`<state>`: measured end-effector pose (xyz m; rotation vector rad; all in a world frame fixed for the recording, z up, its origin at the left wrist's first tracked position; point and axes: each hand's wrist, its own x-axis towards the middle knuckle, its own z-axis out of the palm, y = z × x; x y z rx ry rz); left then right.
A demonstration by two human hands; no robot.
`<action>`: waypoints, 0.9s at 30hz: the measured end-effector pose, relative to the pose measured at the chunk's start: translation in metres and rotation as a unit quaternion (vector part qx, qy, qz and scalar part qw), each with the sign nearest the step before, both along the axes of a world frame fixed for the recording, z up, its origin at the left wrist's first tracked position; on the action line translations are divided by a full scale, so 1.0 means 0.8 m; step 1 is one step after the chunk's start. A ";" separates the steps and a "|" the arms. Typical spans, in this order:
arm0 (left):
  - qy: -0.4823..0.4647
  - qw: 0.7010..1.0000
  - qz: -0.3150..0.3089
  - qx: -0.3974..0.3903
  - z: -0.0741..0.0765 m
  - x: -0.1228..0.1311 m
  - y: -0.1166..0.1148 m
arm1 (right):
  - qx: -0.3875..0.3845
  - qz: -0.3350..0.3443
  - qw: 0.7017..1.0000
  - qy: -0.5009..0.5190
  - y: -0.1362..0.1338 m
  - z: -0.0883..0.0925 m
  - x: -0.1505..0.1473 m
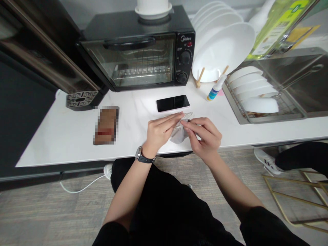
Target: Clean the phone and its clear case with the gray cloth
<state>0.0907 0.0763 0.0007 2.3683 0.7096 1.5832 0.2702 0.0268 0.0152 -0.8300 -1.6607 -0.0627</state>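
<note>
Just above the counter's front edge, my two hands meet at a clear, thin plastic piece (178, 132), perhaps a small bag; its exact kind I cannot make out. My left hand (161, 131), with a watch (139, 155) on its wrist, grips it from the left, fingers straight and together. From the right, my right hand (205, 135) pinches its upper part between thumb and fingers. Past my fingertips a dark-screened phone (173, 103) lies flat. A small white spray bottle (214, 91) with a blue and yellow label stands farther right.
A black toaster oven (138, 61) stands behind the phone. To its right, plates (222, 48) lean in a wooden rack, beside a sink (292, 114) holding several white bowls (258, 104). A blurred brown item (105, 124) lies at left. Another person's shoe (268, 160) shows below, right.
</note>
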 end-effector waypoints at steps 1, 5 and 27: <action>-0.004 1.000 0.004 0.003 0.000 0.000 0.000 | -0.003 -0.011 1.000 0.008 0.003 0.000 0.003; -0.001 1.000 0.010 0.008 0.002 0.000 -0.001 | -0.017 -0.053 0.998 0.039 0.013 -0.002 0.013; 0.009 1.000 -0.008 0.007 0.000 -0.002 -0.001 | 0.000 0.021 1.000 0.022 -0.010 0.000 -0.013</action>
